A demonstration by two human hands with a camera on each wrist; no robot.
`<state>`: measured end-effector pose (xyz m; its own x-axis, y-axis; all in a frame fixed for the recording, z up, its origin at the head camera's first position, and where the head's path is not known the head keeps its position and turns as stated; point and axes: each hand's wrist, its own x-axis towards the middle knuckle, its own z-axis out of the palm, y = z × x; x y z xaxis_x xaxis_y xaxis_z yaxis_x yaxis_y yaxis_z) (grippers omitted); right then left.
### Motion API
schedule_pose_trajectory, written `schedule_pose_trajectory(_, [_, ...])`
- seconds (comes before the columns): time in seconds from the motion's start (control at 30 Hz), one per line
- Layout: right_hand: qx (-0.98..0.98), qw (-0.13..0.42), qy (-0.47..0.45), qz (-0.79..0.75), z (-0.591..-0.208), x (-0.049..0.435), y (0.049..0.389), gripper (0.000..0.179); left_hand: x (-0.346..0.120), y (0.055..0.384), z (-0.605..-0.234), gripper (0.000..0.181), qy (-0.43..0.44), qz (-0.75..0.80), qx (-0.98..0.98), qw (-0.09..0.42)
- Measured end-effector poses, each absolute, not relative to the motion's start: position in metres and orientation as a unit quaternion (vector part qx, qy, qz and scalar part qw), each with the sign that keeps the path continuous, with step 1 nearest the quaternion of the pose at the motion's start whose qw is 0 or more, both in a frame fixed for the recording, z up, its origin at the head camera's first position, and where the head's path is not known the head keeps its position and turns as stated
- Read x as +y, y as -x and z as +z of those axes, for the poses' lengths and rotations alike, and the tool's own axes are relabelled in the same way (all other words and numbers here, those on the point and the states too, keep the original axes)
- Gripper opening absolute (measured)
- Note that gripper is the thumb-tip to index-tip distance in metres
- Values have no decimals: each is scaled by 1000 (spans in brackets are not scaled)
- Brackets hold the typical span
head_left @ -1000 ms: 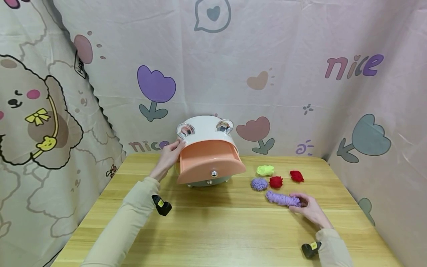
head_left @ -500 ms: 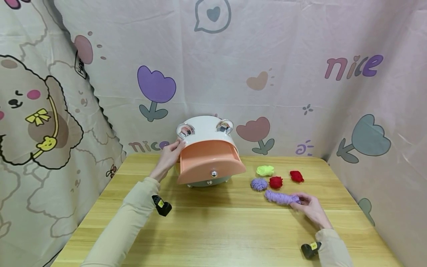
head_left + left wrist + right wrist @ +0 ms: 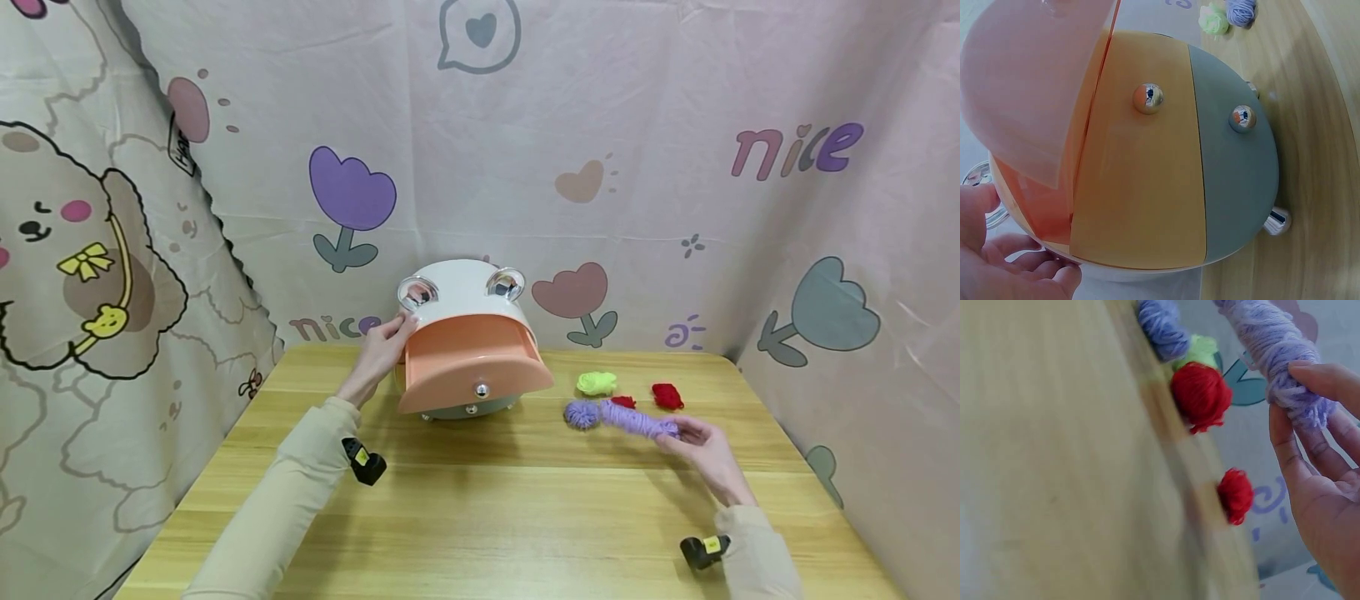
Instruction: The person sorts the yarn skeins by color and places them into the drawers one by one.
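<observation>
A frog-like storage box [image 3: 467, 292] with chrome eyes stands at the back of the table, its top peach drawer [image 3: 472, 377] pulled out. My left hand [image 3: 381, 354] grips the box's left side, thumb by the eye; in the left wrist view its fingers [image 3: 1035, 265] curl against the side. Between thumb and fingers my right hand [image 3: 705, 454] pinches one end of a long purple yarn skein [image 3: 637, 419], which is off the table. Behind it lie a round purple yarn ball [image 3: 582, 414], a yellow-green yarn bundle [image 3: 597, 383] and a partly hidden red yarn ball [image 3: 624, 402].
Another red yarn ball [image 3: 667, 397] lies farther right on the wooden table [image 3: 480, 517]. Below the pulled-out drawer, the left wrist view shows a yellow drawer front [image 3: 1141, 169] and a grey-green one [image 3: 1235, 175], each with a chrome knob. A printed curtain [image 3: 645, 100] hangs behind.
My right hand has taken firmer hold of the purple yarn skein and raised it from the table; it now covers part of one red ball. The left hand and box stay put.
</observation>
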<state>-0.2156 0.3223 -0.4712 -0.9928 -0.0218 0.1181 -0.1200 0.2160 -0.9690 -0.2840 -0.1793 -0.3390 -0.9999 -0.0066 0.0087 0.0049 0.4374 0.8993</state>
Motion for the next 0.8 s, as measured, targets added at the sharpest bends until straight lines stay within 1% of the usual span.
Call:
schedule_pose_trajectory(0.2, [-767, 52, -62, 637, -451, 317, 219, 24, -179, 284, -338, 67, 1, -532, -847, 6])
schedule_pose_trajectory(0.5, [-755, 54, -97, 646, -413, 302, 232, 23, -179, 283, -338, 65, 9, -537, -843, 12])
schedule_pose_trajectory(0.8, [-774, 48, -103, 622, -386, 281, 249, 22, -179, 284, -338, 64, 9, -537, -843, 16])
